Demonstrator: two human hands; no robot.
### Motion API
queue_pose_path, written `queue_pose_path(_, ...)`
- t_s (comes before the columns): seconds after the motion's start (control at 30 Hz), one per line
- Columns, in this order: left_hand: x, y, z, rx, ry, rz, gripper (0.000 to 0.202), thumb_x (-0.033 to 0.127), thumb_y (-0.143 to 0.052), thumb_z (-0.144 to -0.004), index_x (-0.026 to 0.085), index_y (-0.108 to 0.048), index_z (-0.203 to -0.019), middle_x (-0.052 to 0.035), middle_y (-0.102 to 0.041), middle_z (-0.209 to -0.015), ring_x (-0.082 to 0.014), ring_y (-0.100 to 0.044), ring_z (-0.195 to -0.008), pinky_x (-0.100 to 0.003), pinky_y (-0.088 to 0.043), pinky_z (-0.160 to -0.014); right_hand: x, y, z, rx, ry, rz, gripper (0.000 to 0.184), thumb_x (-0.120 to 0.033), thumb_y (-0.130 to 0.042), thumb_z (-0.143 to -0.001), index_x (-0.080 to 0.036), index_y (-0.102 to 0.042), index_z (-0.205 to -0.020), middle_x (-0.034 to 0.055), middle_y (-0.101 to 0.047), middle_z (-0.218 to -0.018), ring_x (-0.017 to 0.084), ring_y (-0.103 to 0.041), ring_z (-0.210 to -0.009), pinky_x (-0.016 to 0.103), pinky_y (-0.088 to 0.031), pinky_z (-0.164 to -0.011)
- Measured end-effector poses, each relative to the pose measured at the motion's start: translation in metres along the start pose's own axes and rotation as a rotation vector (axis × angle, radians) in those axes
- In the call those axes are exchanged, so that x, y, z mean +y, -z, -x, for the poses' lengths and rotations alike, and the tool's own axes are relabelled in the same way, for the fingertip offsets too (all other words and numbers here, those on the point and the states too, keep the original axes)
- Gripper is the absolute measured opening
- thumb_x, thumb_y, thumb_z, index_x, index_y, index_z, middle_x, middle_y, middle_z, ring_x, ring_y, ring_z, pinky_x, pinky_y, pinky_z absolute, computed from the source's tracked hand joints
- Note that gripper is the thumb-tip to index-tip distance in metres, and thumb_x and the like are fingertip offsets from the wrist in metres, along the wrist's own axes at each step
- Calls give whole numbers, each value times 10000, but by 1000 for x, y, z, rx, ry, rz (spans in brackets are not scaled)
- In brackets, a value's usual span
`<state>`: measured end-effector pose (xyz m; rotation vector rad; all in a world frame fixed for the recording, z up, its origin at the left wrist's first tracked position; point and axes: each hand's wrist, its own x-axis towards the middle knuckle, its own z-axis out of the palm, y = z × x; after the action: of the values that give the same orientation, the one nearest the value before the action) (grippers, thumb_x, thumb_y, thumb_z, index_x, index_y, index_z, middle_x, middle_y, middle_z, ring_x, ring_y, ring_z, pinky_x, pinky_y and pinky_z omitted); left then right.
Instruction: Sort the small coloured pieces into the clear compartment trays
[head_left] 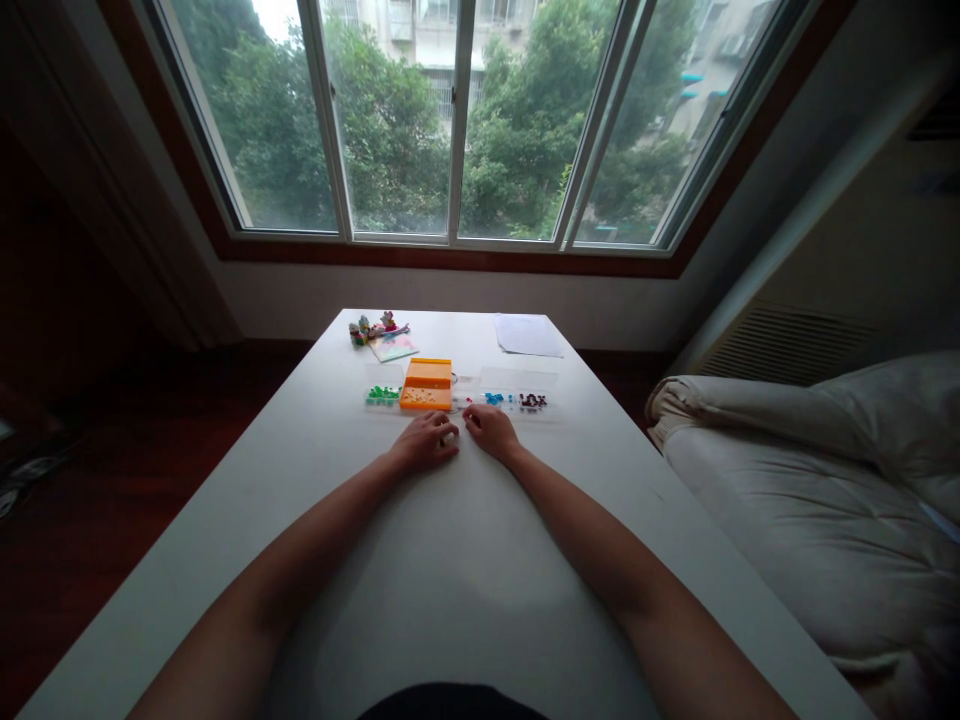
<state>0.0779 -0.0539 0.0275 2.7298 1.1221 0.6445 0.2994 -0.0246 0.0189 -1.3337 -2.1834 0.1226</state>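
crosswise, clear tray row [519,380], hands [425,441] [491,430] beside

My one view looks out from the wearer's head, forward and down along the tabletop [465,560] from above its 6 o'clock end. It takes in a wide sweep: the window [455,130] fills 12 o'clock, and pale padded furniture [810,490] enters between 3 and 4 o'clock. The fingers [448,428] show small, near the middle, well apart from my lens.
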Motion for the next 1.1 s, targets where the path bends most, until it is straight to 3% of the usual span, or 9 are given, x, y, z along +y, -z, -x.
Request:
queue_pose_path(0.13, -2, -3, -4, 24, 50, -7, 247, 392, -640, -874, 266, -698, -1079, -88, -625, -1135, -274, -560, -1079, -441, -460, -971, 1, 0, -1, -5, 10, -16, 104, -189, -604, -900, -214, -697, -938, 40, -692, -885, 188, -604, -859, 275, -414, -801)
queue_pose_path(0.37, -2, -2, -2, 43, 81, -40, 231, 384, -620, -889, 251, -686, -1065, -92, -615, -1125, -275, -559, -1059, -445, -464, -952, 1, 3, 2, 8, -63, -94, 223, -195, -574, -914, -224, -653, -1120, -16, -651, -785, 159, -585, -740, 253, -428, -736)
queue_pose_path(0.53, 1, 1, -1, 73, 126, -89, 280, 413, -596, -910, 242, -672, -1118, -106, -591, -1134, -284, -547, -1054, -457, -459, -942, -16, 5, 6, -60, 159, -14, 260, -148, -607, -892, -221, -671, -1133, 53, -693, -1013, 206, -603, -995, 312, -437, -921)
queue_pose_path(0.63, -1, 3, 0, 92, 144, -85, 296, 412, -600, -909, 240, -672, -1139, -107, -583, -1126, -288, -540, -1072, -460, -462, -942, -23, 4, 7, -96, 205, 9, 256, -147, -624, -895, -220, -676, -1134, 66, -684, -1059, 214, -591, -1039, 328, -437, -949)
queue_pose_path(0.83, -17, 3, 2, 131, 163, -33, 323, 429, -625, -892, 250, -675, -1156, -86, -581, -1136, -274, -548, -1098, -439, -472, -970, -13, 8, 4, -128, 212, 34, 180, -250, -645, -946, -225, -703, -1115, 72, -669, -1070, 214, -592, -1013, 336, -457, -911)
queue_pose_path(0.93, -29, 1, 3, 192, 264, -11, 267, 364, -562, -928, 246, -692, -1129, -86, -595, -1114, -264, -565, -1094, -422, -473, -985, -11, 11, 4, -144, 249, 56, 195, -302, -654, -952, -232, -711, -1125, 82, -659, -1089, 223, -584, -1020, 343, -459, -910)
queue_pose_path(1.1, -46, -1, 7, 196, 410, -16, 309, 297, -465, -967, 234, -704, -1152, -93, -647, -1097, -254, -599, -1048, -389, -489, -939, -27, 10, 10, -158, 369, 69, 426, -505, -696, -907, -247, -666, -1244, 102, -635, -1107, 258, -562, -1049, 380, -441, -950)
